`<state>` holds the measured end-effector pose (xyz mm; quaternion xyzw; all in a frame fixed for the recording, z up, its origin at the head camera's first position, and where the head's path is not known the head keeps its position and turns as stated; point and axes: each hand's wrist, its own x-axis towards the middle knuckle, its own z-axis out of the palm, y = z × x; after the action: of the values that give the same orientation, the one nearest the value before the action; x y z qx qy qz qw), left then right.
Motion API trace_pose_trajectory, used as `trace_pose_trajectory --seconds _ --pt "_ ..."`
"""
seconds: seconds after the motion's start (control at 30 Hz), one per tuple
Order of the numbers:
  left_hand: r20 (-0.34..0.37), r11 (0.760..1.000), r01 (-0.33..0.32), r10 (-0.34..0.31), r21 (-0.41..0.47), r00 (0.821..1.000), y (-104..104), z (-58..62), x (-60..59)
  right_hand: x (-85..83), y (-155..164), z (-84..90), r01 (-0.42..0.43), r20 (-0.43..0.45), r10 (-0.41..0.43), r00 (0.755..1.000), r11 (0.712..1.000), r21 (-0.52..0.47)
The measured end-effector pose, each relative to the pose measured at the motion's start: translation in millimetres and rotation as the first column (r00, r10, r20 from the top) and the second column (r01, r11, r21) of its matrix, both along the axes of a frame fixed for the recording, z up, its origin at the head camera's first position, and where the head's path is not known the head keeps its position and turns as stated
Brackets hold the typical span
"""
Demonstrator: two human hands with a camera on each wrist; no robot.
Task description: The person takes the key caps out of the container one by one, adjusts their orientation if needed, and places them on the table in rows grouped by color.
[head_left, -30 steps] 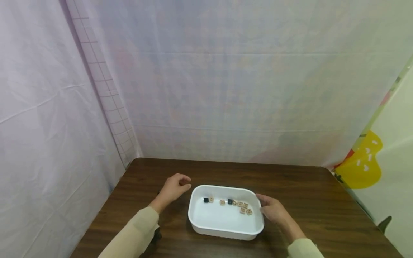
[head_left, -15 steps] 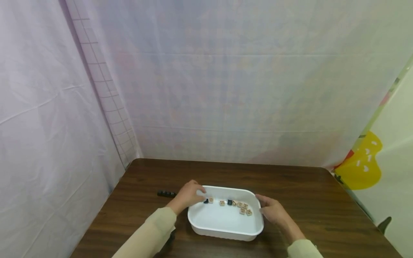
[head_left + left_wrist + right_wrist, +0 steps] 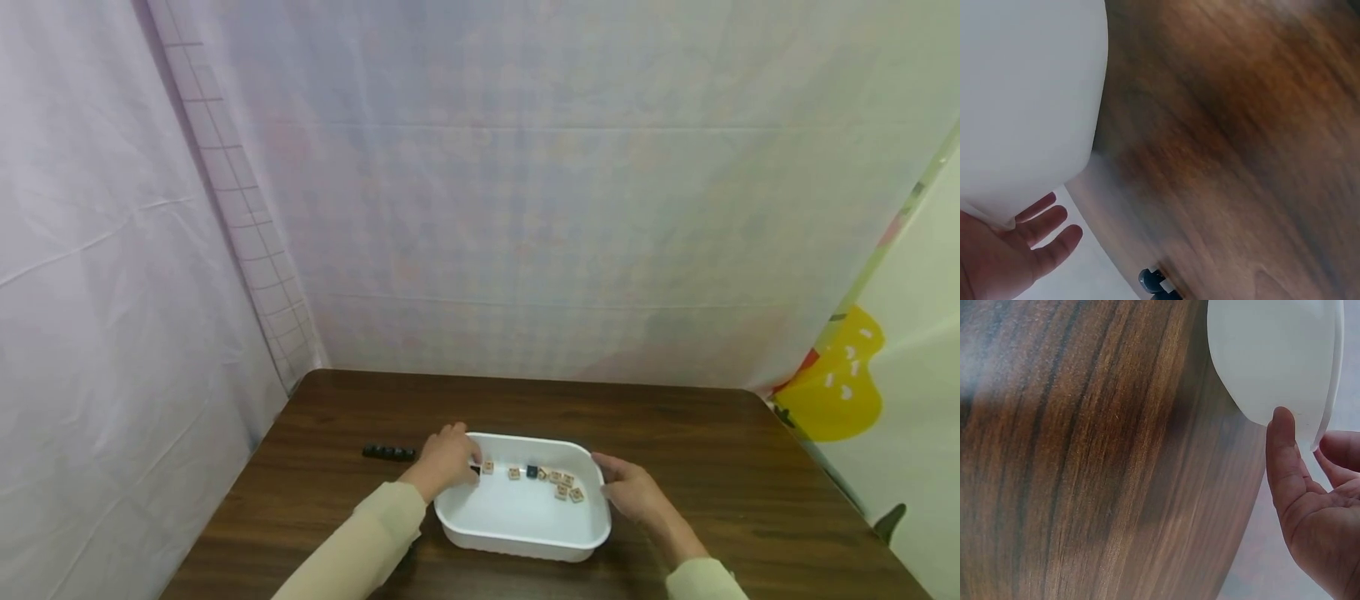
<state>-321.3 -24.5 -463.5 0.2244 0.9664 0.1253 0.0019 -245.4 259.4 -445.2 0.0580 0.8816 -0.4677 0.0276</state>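
Left hand (image 3: 448,458) has come in from the table to the near-left corner of the white tray (image 3: 525,521), fingers curled down over the rim at a black cube (image 3: 476,471); whether it pinches the cube I cannot tell. Cube lies just right of those fingertips, at the left end of a row of tan tiles (image 3: 558,483) running left to right. Right hand (image 3: 628,490) holds the tray's right rim, thumb on its outer wall. Black strip (image 3: 388,452) sits left on the table (image 3: 697,433).
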Motion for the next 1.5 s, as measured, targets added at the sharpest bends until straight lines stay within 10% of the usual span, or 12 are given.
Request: trace_pose_trajectory --seconds 0.4,0.83,1.13,1.5 --pt "-0.004 0.998 -0.001 0.001 -0.062 1.000 0 -1.1 -0.1 0.5 -1 1.4 0.002 -0.002 -0.002 1.000 1.000 -0.025" --pt "-0.031 0.992 0.019 -0.016 0.127 0.999 -6 7.4 -2.5 0.3 -1 1.0 -0.008 -0.002 0.008 1.000 0.999 -0.040" --pt "-0.084 0.936 0.039 -0.010 0.350 0.996 -2 18.9 -2.3 1.0 -2 2.8 -0.003 -0.013 0.003 1.000 1.000 -0.015" --pt "0.103 0.858 0.018 -0.082 0.513 0.991 5 16.8 0.5 1.4 -1 0.8 0.014 0.008 -0.014 1.000 0.999 -0.041"
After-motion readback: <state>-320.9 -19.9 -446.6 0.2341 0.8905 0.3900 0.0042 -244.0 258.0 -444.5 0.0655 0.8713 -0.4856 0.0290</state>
